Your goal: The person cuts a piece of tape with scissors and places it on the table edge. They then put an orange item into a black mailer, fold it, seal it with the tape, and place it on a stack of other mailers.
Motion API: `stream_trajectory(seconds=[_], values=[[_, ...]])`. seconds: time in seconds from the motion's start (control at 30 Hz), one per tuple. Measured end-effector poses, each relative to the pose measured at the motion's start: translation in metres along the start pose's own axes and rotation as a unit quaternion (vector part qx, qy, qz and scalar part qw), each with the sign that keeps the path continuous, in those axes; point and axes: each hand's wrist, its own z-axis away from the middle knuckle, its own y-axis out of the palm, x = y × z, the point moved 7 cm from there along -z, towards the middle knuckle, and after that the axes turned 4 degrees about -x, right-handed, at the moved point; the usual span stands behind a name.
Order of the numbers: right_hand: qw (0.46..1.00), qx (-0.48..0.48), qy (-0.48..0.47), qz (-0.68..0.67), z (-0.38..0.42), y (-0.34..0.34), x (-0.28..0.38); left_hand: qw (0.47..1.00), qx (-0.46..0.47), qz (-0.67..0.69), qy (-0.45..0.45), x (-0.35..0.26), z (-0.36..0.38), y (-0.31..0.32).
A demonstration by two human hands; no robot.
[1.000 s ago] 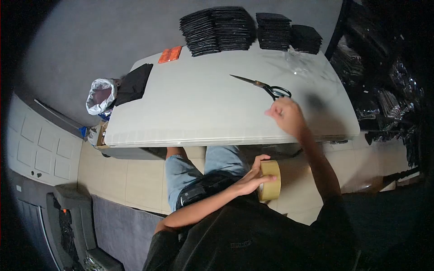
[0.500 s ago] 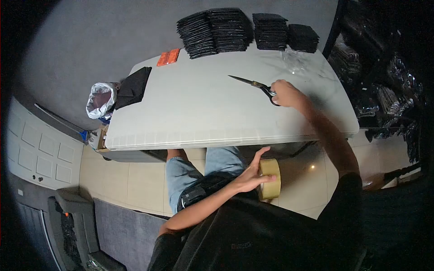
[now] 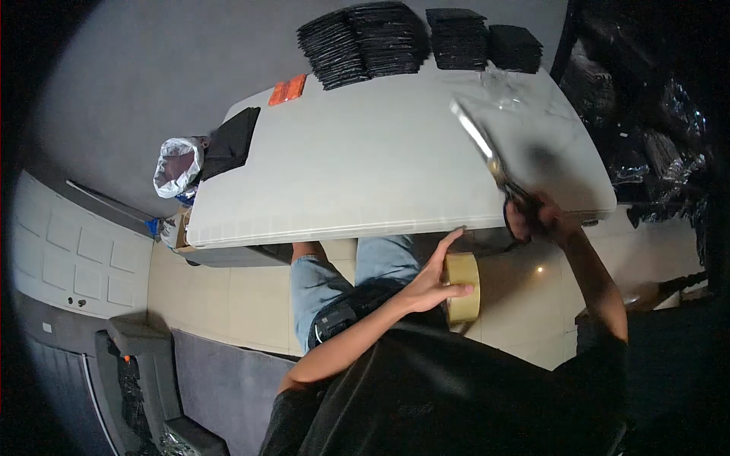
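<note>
A pair of scissors (image 3: 487, 148) with long silver blades and dark handles is raised over the right front part of the white table (image 3: 342, 167). My right hand (image 3: 540, 216) is closed round its handles, and the blades point away to the upper left, blurred by motion. In front of the table edge, near my lap, my left hand (image 3: 433, 287) grips a wide roll of yellowish packing tape (image 3: 463, 289). The thumb lies across the roll and one finger stretches upward; the other fingers are hidden behind it.
Stacks of black packages (image 3: 365, 45) line the table's far edge, with crumpled clear plastic (image 3: 502, 85) before them. An orange packet (image 3: 287, 90) and a black folded bag (image 3: 232, 143) lie left. A silver-lined bin (image 3: 179, 167) stands beside the table; shelves (image 3: 639, 137) stand right.
My right hand has lifted the scissors off the table and drawn them toward me and to the right, turning the blades more upright in view. The tape stays in my left hand.
</note>
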Motion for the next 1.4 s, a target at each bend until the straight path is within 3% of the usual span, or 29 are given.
stream_trajectory(seconds=[0.03,0.1,0.13,0.17,0.2,0.23,0.3,0.33,0.4,0.43,0.47,0.53,0.57,0.63,0.73,0.97,1.03,1.4], values=[[1.000,-0.003,-0.001,-0.003,0.018,0.010,0.001,1.000,0.002,0.000,-0.004,0.001,0.001,0.001],[0.959,-0.217,0.179,0.038,0.061,-0.015,-0.016,1.000,0.002,0.027,-0.014,0.002,0.002,0.000],[0.959,-0.220,0.177,0.036,0.072,-0.020,-0.011,0.999,0.002,0.041,-0.019,0.003,0.003,0.001],[0.959,-0.099,0.123,0.236,0.076,-0.015,0.004,0.999,0.002,0.041,-0.015,0.002,0.002,0.001],[0.903,0.028,0.064,0.424,0.083,-0.005,0.014,0.999,0.007,0.039,-0.015,0.003,0.002,0.002],[0.903,0.023,0.065,0.423,0.090,-0.007,0.026,0.999,0.003,0.047,-0.019,0.005,0.003,0.001],[0.837,0.138,0.164,0.503,0.100,-0.011,0.031,0.998,-0.002,0.054,-0.019,0.008,0.001,0.000],[0.836,0.138,0.164,0.505,0.101,-0.022,0.035,1.000,-0.011,0.024,-0.009,0.009,0.001,-0.002],[0.848,0.010,0.435,0.302,0.122,-0.058,0.016,1.000,-0.021,-0.005,0.002,0.011,0.003,-0.003],[0.868,-0.075,0.456,0.183,0.123,-0.061,0.015,1.000,-0.016,0.006,-0.003,0.013,0.004,-0.002],[0.867,-0.075,0.455,0.187,0.122,-0.075,0.008,1.000,-0.012,0.017,-0.004,0.013,0.003,-0.002],[0.917,-0.007,0.331,0.222,0.104,-0.092,-0.004,1.000,-0.015,0.020,-0.002,0.014,0.004,-0.001],[0.917,-0.004,0.331,0.224,0.098,-0.099,-0.004,1.000,-0.020,0.023,-0.001,0.014,0.004,-0.002],[0.842,0.149,0.267,0.444,0.071,-0.080,0.006,1.000,-0.015,0.017,-0.004,0.016,0.003,-0.003],[0.831,0.106,0.328,0.436,0.062,-0.091,-0.002,1.000,-0.007,0.018,0.000,0.013,0.004,-0.002],[0.845,0.131,0.322,0.406,0.042,-0.070,0.005,0.997,0.011,0.073,-0.032,0.008,0.005,0.004],[0.824,0.113,0.323,0.451,0.038,-0.068,0.010,0.997,0.011,0.078,-0.026,0.007,0.005,0.004],[0.814,0.063,0.330,0.473,0.033,-0.068,0.016,0.997,0.003,0.075,-0.017,0.001,0.015,0.002]])
